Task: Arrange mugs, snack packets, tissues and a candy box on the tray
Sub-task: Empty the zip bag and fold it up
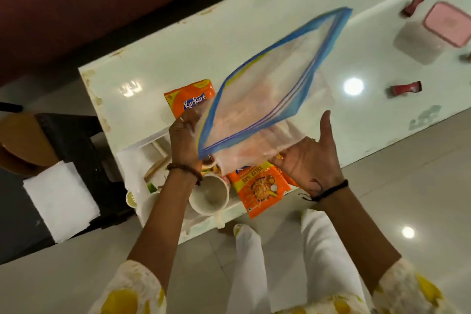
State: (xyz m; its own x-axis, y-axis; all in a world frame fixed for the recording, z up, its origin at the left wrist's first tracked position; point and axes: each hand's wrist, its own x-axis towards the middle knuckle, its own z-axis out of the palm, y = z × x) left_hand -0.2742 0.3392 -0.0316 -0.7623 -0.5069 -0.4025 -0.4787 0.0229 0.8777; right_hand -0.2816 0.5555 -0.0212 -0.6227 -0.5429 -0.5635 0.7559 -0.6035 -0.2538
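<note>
A large clear zip bag (275, 84) with a blue rim hangs in the air above the white table (178, 41). My left hand (183, 137) pinches its lower left corner. My right hand (311, 158) is spread flat under the bag's lower right part, fingers apart. An orange Kurkure snack packet (187, 99) lies on the table behind my left hand. A second orange packet (257, 188) lies at the table's near edge. A white mug (210, 195) stands beside it, under my left wrist. The tray (153, 158) shows partly at the near left corner.
A container with a pink lid (433, 30) stands at the table's far right, with two small red items (405, 89) near it. A dark stool holding folded white tissues (60, 199) is left of the table. The tiled floor and my white trousers are below.
</note>
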